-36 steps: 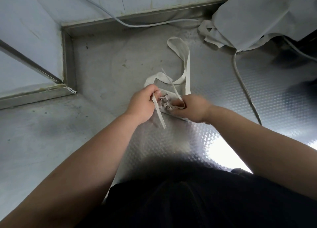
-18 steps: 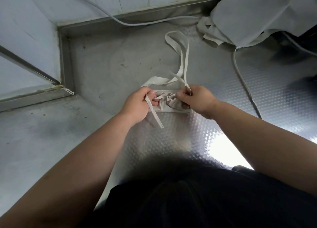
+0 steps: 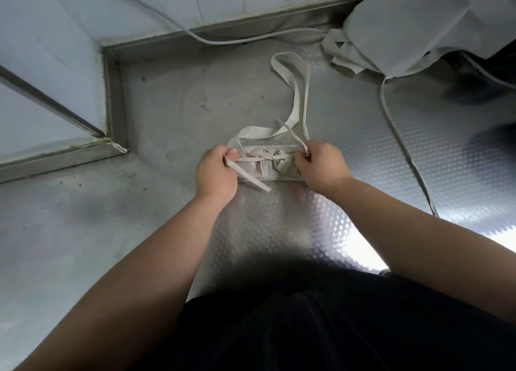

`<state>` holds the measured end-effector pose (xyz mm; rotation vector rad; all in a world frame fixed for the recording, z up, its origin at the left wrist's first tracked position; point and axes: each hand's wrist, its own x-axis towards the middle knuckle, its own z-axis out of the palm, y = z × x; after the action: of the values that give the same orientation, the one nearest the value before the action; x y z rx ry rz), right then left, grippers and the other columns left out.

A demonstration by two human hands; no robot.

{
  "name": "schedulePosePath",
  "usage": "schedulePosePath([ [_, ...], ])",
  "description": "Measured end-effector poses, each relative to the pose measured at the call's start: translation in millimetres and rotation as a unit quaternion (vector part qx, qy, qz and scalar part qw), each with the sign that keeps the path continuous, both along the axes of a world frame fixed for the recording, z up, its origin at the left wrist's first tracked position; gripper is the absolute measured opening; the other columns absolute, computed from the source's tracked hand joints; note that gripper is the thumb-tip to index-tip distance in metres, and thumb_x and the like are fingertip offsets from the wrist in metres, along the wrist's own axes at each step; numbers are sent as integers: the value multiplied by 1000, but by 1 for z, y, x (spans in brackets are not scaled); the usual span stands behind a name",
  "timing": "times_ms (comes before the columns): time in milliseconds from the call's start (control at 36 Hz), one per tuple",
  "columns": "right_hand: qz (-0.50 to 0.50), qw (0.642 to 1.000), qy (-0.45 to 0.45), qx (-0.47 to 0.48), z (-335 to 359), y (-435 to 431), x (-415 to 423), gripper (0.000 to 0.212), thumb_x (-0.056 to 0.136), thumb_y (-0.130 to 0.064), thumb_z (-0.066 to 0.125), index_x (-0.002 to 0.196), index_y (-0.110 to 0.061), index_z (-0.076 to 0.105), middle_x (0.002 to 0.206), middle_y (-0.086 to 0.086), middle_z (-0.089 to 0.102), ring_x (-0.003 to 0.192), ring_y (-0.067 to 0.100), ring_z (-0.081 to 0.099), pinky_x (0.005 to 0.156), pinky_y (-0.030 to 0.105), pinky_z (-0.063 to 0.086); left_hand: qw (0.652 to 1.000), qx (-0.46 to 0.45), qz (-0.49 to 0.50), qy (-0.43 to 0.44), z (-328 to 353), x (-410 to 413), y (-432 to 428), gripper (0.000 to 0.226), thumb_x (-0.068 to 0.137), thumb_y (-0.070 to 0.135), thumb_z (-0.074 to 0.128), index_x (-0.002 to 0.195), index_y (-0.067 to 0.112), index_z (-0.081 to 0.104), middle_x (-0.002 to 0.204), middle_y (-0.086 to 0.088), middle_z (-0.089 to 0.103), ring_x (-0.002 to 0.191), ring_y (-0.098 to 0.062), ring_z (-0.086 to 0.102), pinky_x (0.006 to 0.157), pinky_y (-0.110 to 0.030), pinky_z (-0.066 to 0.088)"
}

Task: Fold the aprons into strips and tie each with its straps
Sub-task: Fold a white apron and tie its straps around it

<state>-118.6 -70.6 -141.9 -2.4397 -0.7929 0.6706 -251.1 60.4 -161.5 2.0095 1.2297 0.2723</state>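
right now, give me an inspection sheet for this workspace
surface: steel counter, patterned toward the front, a few dark marks
job's things: folded apron lies between the hands, straps knotted across it, loop trailing behind; pile of loose aprons at back right
clutter: nothing seen
hands: left hand and right hand each pinch the straps, either side of the knot
cables: grey cable along the back wall; thin cord runs from the pile, cable or strap cannot tell
surroundings: pale wall panels, steel ledge at left
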Motion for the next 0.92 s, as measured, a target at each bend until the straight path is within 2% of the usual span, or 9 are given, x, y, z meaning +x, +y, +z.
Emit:
schedulePosePath([
  [139,-23,998,-51,20,-3,-4,0,43,93,-16,50,57,-19,27,77,3,37,80,22,36,65,24,22,999,-30,25,-16,-2,-7,2,25,99,22,46,92,7,65,97,-11,65,92,-28,57,76,-31,40],
  [194,-57,998,-13,-10,-5,-5,0,39,94,-23,49,60,-19,29,82,5,41,82,25,40,67,26,26,999,-26,28,-15,-4,-8,3,24,98,21,47,93,6,65,98,-11,65,91,-27,57,74,-28,38],
  [250,-91,995,33,-14,-6,-6,0,37,95,-25,47,63,-17,30,72,3,42,75,24,41,63,27,27,999,-26,39,-13,-6,-8,2,23,98,22,47,91,7,64,97,-13,64,89,-26,56,72,-27,38],
  [361,-152,983,99,38,-4,-9,0,34,94,-25,51,64,-15,37,65,0,43,69,21,44,60,29,36,994,-61,84,-22,-11,-9,0,22,98,25,48,84,13,60,86,-9,63,87,-32,60,78,-38,50],
  [417,-173,975,128,61,-4,-11,0,32,92,-24,54,65,-16,41,66,0,47,69,21,47,61,30,40,992,-73,102,-27,-10,-9,0,24,98,24,47,90,8,63,87,-8,63,84,-28,59,77,-34,48],
  [528,-191,968,140,80,-8,-14,-1,27,91,-23,58,69,-13,46,67,0,48,70,20,48,64,29,39,987,-97,125,-32,-8,-6,1,24,98,22,47,95,7,65,97,-10,66,83,-22,57,81,-33,49],
  [694,-236,958,136,84,-14,-11,-4,17,90,-21,57,86,-5,63,72,4,56,70,20,52,56,25,40,987,-116,107,-20,-10,-13,4,22,95,27,54,76,19,61,79,-5,63,86,-33,65,82,-45,54],
  [833,-266,938,205,88,-11,-10,3,27,90,-17,54,64,-16,48,62,0,47,62,17,45,55,27,38,982,-147,116,-36,-5,-11,6,26,94,27,56,69,19,57,66,1,56,71,-26,59,79,-42,56],
  [917,-316,892,299,126,-6,-7,9,20,92,-13,53,72,-14,48,75,3,51,75,18,52,65,33,55,967,-202,138,-67,0,-6,3,27,95,24,56,68,19,53,68,0,55,63,-14,53,68,-29,52],
])
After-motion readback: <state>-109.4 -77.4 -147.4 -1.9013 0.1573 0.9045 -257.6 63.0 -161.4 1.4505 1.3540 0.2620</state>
